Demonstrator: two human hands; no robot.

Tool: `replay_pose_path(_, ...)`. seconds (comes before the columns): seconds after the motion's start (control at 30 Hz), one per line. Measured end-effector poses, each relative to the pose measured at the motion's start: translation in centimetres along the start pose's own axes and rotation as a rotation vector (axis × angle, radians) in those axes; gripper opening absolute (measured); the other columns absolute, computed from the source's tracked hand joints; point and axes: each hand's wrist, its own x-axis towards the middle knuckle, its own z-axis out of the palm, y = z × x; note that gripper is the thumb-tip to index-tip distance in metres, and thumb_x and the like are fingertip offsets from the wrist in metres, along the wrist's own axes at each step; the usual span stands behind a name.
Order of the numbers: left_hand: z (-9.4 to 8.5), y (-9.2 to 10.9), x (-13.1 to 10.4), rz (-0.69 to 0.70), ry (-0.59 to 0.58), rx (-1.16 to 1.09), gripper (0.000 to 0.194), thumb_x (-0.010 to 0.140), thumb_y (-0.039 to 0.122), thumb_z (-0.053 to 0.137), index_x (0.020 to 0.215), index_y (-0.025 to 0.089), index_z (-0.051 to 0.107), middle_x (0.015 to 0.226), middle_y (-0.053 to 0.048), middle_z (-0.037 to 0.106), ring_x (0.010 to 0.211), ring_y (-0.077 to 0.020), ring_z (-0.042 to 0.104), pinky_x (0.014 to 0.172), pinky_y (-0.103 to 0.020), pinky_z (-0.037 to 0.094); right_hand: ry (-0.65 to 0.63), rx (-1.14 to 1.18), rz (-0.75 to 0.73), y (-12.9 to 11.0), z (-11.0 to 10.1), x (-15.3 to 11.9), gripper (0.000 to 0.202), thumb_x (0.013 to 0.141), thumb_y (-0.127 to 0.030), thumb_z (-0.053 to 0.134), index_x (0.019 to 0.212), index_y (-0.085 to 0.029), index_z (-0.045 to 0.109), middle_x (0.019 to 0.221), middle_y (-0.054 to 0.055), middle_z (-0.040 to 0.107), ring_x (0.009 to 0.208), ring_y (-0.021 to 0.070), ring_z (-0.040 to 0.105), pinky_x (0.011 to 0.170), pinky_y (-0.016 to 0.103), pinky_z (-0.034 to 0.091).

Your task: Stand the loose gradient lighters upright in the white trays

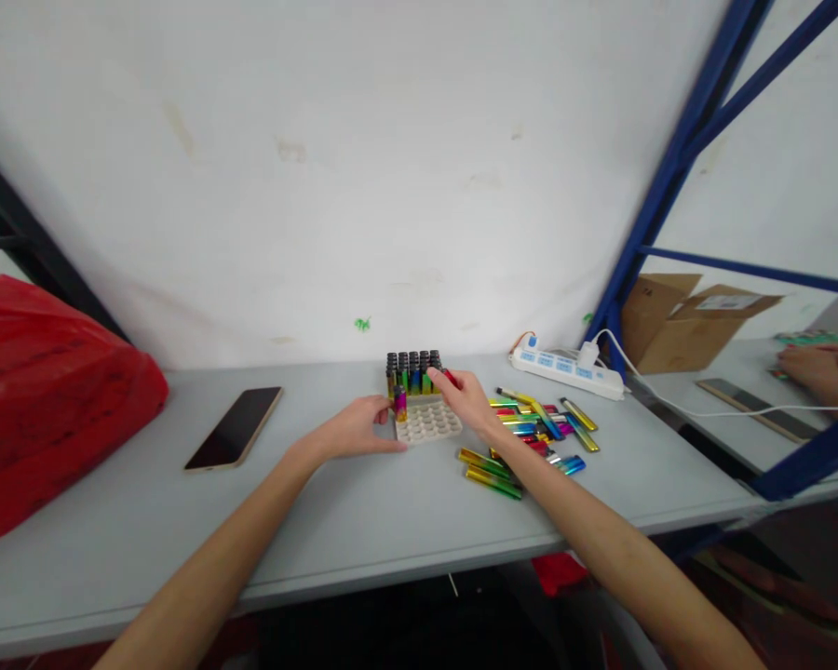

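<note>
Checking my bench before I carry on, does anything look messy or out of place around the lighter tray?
Only the loose lighters right of the white tray: they lie scattered at mixed angles, some overlapping. The standing rows look straight.

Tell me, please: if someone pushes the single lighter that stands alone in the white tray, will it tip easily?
Probably. The lone lighter is tall and narrow, without neighbours, unlike the packed row. The tray socket likely steadies its base. It looks smooth, maybe slippery.

lighters: rainbow metallic | tray: white | bag: red | phone: black
</note>
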Motion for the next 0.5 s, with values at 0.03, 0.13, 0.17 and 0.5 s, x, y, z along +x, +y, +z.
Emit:
replay_pose_path(0.03,0.06,-0.07,0.04,-0.005,-0.003,0.005,0.06,0.068,0.069,0.076,0.094,0.017,0.066,0.089,-0.006,0.067,0.081,-0.0253,0.063,0.073,-0.033,0.048,0.023,-0.027,-0.009,-0.07,-0.03,-0.11,0.054,0.089,-0.066,0.053,0.059,-0.023,0.04,0.055,-0.005,0.037,0.057,0.0121,0.035,0.055,0.028,0.025)
replay_pose_path(0.13,0.13,-0.1,0.12,-0.012,-0.011,0.013,0.061,0.068,0.07,0.075,0.095,0.016,0.066,0.09,-0.006,0.068,0.081,-0.0258,0.063,0.073,-0.034,0.048,0.049,-0.068,-0.026,-0.07,-0.14,-0.27,0.044,0.089,-0.053,0.049,0.058,-0.023,0.04,0.057,-0.004,0.036,0.058,0.0125,0.035,0.056,0.028,0.024)
replay_pose_path(0.17,0.11,-0.05,0.13,-0.015,-0.01,0.01,0.061,0.068,0.07,0.075,0.096,0.016,0.067,0.09,-0.006,0.068,0.081,-0.0259,0.064,0.073,-0.034,0.048,0.053,-0.079,-0.034,-0.01,-0.16,-0.27,0.041,0.088,-0.05,0.048,0.059,-0.023,0.041,0.057,-0.004,0.036,0.058,0.0127,0.036,0.056,0.028,0.023)
replay_pose_path(0.5,0.14,0.22,0.09,0.011,0.002,0.012,0.055,0.07,0.068,0.076,0.09,0.018,0.065,0.087,-0.005,0.067,0.078,-0.0244,0.062,0.071,-0.033,0.047,-0.016,-0.271,-0.167,-0.29,-0.06,-0.77,0.04,0.103,-0.055,0.041,0.079,-0.024,0.046,0.07,-0.003,0.051,0.066,0.0162,0.047,0.064,0.028,0.034)
